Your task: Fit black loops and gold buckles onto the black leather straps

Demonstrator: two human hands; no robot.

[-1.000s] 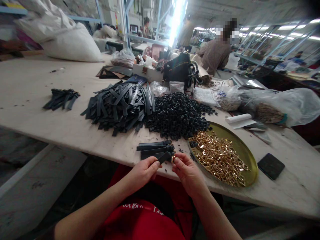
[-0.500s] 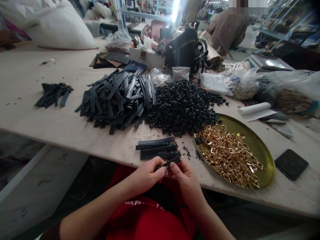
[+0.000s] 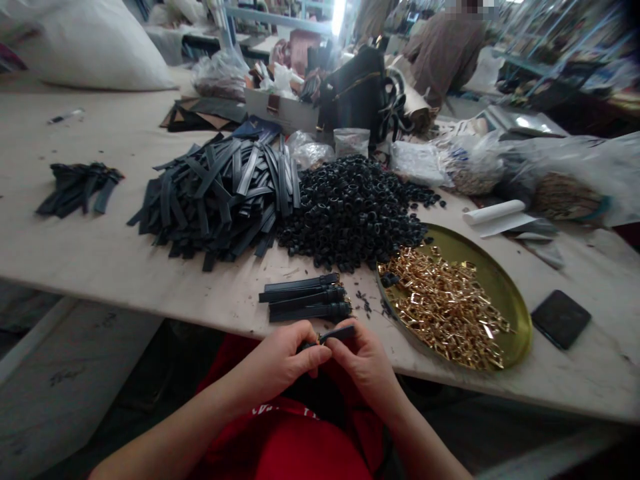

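Between my two hands, just off the table's front edge, is a short black strap (image 3: 338,334) with a small gold buckle (image 3: 319,339) on it. My left hand (image 3: 287,353) is closed around the buckle end. With thumb and fingers my right hand (image 3: 363,353) pinches the strap's other part. Just beyond, finished-looking buckled straps (image 3: 305,297) lie side by side on the table. A heap of flat black straps (image 3: 215,200) lies behind them, touching a mound of small black loops (image 3: 350,213). Gold buckles (image 3: 445,307) fill much of a round gold tray (image 3: 517,320) at right.
A black phone (image 3: 561,319) lies right of the tray. A small bundle of straps (image 3: 80,189) and a pen (image 3: 66,116) are at left. Farther back stand a black bag (image 3: 353,97), a white box (image 3: 280,112) and a large white sack (image 3: 100,47). A person (image 3: 445,50) bends at the back.
The view has shifted slightly, so the table items sit farther left. In my hands the strap has turned a little, and its free end now points out past my right fingers.
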